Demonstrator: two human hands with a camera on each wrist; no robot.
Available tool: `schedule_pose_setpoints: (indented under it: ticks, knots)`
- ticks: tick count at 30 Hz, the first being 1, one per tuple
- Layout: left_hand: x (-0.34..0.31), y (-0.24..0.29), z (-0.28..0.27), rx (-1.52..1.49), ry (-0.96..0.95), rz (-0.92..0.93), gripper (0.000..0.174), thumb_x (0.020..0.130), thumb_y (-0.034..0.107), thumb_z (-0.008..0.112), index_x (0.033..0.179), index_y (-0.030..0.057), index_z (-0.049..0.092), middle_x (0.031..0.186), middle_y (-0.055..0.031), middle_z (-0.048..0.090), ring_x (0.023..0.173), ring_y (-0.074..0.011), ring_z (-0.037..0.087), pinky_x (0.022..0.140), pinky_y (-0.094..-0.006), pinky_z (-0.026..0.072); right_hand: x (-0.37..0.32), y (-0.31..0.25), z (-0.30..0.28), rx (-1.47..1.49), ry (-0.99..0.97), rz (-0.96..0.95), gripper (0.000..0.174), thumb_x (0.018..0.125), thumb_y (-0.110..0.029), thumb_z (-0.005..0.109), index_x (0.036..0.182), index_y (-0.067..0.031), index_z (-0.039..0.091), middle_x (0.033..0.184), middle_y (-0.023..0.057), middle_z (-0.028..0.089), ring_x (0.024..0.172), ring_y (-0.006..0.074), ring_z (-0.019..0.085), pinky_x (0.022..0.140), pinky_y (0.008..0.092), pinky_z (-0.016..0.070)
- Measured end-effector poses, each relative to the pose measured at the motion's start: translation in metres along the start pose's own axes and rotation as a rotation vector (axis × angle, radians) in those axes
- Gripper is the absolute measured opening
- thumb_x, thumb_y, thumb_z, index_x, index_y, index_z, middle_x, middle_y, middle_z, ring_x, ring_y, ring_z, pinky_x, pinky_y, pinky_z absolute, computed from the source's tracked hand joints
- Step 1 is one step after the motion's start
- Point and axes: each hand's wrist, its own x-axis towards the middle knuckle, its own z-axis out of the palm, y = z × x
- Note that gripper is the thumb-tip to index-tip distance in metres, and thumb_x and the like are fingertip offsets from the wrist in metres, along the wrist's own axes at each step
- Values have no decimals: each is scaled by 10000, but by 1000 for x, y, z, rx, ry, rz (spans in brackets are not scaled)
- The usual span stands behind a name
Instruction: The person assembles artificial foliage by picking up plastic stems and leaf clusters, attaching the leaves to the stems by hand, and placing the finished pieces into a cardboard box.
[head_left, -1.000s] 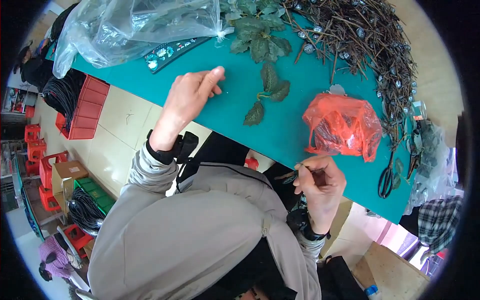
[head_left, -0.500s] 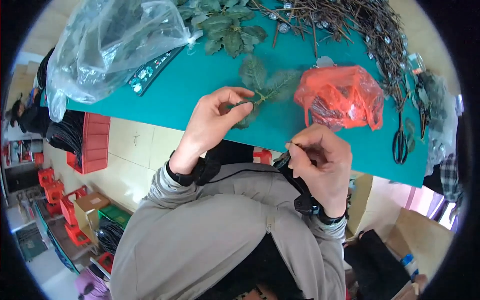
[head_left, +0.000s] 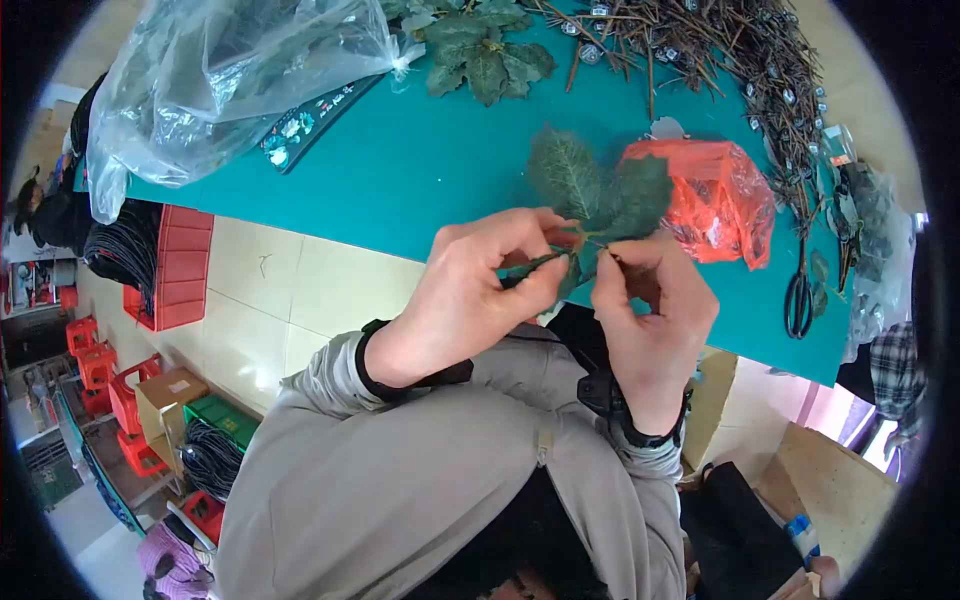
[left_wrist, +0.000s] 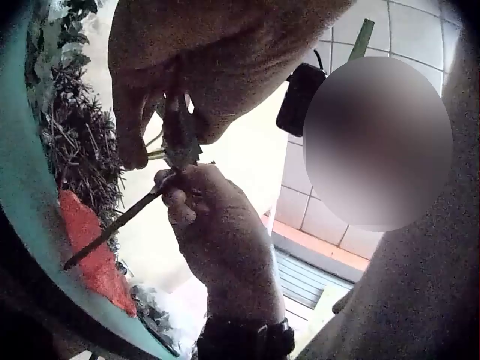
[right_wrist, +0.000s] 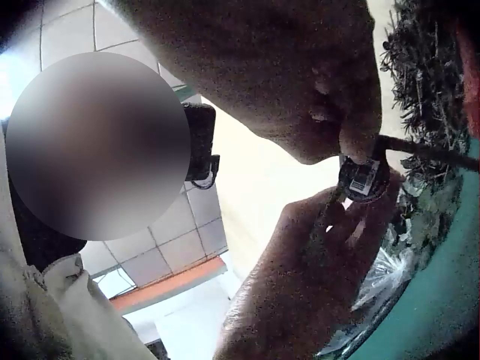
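My left hand (head_left: pixel 480 280) pinches a sprig of green leaves (head_left: pixel 565 178) by its stalk, and the leaves fan out above both hands in the head view. Close beside it, my right hand (head_left: pixel 662 315) pinches a thin brown stem (left_wrist: pixel 112 229) between thumb and fingertips. The two hands meet at the stalk of the sprig. In the right wrist view a dark round piece with a pale label (right_wrist: pixel 364 180) shows between the hands, next to the stem. Fingers hide the spot where stem and stalk come together.
On the green table (head_left: pixel 450 150) lie a red plastic bag (head_left: pixel 725 200), a heap of brown stems (head_left: pixel 710 60), black-handled scissors (head_left: pixel 799 300) and more leaves (head_left: pixel 490 65). A clear plastic bag (head_left: pixel 230 90) lies at the left, partly over a dark patterned strip (head_left: pixel 310 130).
My left hand came down to the leaf sprig lying on the table, picked it up and brought it right, to my right hand. The right hand rose slightly, still holding the stem.
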Motion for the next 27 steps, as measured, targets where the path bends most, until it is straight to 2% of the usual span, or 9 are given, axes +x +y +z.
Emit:
schedule_pose_setpoints:
  ticks: [5, 14, 18, 21, 25, 26, 27]
  knots:
    - [-1, 1, 1, 162, 30, 122, 126, 761, -42, 603, 710, -12, 491, 920, -169, 644, 930, -229, 631, 707, -292, 498, 0, -2, 4, -110, 42, -25, 71, 751, 48, 619, 796, 22, 571, 666, 33, 563, 598, 69, 573, 550, 214, 469]
    - [-2, 6, 0, 184, 45, 165, 113, 752, -42, 609, 724, -8, 506, 938, -155, 646, 905, -223, 638, 721, -288, 494, 0, -4, 6, -184, 48, -50, 76, 744, 49, 620, 787, 18, 566, 652, 39, 561, 578, 73, 569, 540, 212, 464]
    - [3, -3, -1, 145, 95, 175, 107, 779, -20, 609, 733, -8, 514, 935, -145, 647, 830, -182, 633, 681, -282, 487, -1, -8, 3, -201, 34, -46, 80, 741, 56, 615, 783, 15, 562, 674, 43, 566, 581, 74, 565, 540, 211, 464]
    - [9, -12, -10, -73, 218, -123, 119, 804, 58, 619, 763, -24, 543, 785, -127, 647, 687, -177, 639, 552, -254, 465, -2, -6, 1, -125, 35, -45, 84, 739, 63, 609, 783, 13, 558, 701, 47, 567, 591, 76, 564, 542, 208, 463]
    - [19, -27, -21, 164, 311, -162, 188, 854, 143, 596, 855, -45, 590, 702, -98, 640, 609, -119, 611, 530, -222, 443, -3, -7, -1, -132, 38, -35, 83, 743, 68, 601, 780, 13, 552, 719, 46, 565, 602, 74, 562, 545, 205, 464]
    - [17, -28, -22, 170, 309, -162, 188, 854, 143, 596, 855, -45, 590, 702, -98, 640, 609, -119, 611, 530, -222, 443, -3, -6, -1, -126, 40, -33, 83, 743, 68, 601, 780, 13, 552, 719, 46, 565, 602, 74, 562, 545, 205, 464]
    - [15, -27, -22, 199, 223, -186, 198, 871, 153, 578, 891, -43, 600, 724, -92, 641, 616, -95, 594, 540, -209, 438, -3, -5, -2, -124, 44, -30, 82, 745, 69, 600, 781, 13, 552, 716, 44, 563, 604, 73, 562, 547, 205, 465]
